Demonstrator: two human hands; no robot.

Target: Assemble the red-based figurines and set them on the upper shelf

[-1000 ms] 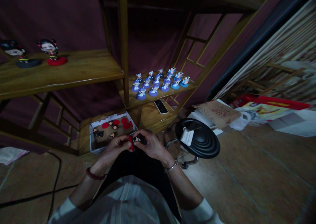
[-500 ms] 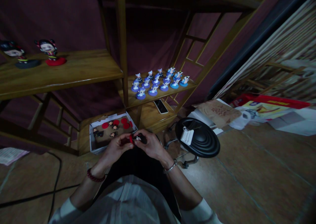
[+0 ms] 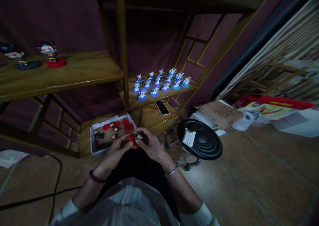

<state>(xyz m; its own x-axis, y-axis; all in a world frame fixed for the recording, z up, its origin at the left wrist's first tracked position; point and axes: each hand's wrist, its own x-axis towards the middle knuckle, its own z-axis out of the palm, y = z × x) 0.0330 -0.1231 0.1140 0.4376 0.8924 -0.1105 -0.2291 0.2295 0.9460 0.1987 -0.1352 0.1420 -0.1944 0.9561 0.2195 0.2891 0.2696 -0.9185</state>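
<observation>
My left hand point(image 3: 119, 151) pinches a round red base point(image 3: 132, 140) between thumb and fingers. In my right hand point(image 3: 152, 147) is a small black-haired figurine point(image 3: 139, 137), its head toward my right fingers and its feet against the red base. Whether the two are joined I cannot tell, as my fingers cover part of them. Just beyond my hands lies a shallow white cardboard box point(image 3: 93, 143) holding several loose figurines point(image 3: 116, 129) and several red discs point(image 3: 106, 127).
Several purple and blue figurines point(image 3: 154, 91) stand on a wooden shelf point(image 3: 136, 103). Below them lies a phone point(image 3: 162, 107). Two larger figurines point(image 3: 52, 55) stand on the left shelf. A black wheeled stool point(image 3: 209, 141) is at my right. A cable point(image 3: 58, 176) crosses the floor.
The red base has turned, so more of its red face shows between my hands. The figurine's face has tilted slightly upward. Both hands keep their grip in nearly the same place.
</observation>
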